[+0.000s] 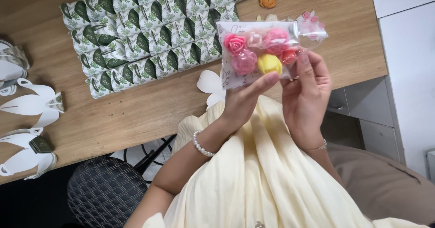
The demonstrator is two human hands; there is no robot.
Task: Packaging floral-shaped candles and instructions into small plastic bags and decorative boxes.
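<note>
Both the left hand (244,103) and right hand (308,92) are gripping a clear bag of foam roses (258,51), fingers pinching its near edge. Rows of folded leaf-print boxes (149,33) are lying finished on the surface (136,115); flat white blanks (31,105) are waiting at left.

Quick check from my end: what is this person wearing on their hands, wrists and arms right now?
Both hands are bare, no gloves. The left hand has a white pearl bead bracelet at the wrist. The right hand has a thin silvery chain bracelet at its wrist. Both forearms are uncovered; no sleeve cuffs show, only a pale cream-yellow pleated garment below them.
</note>
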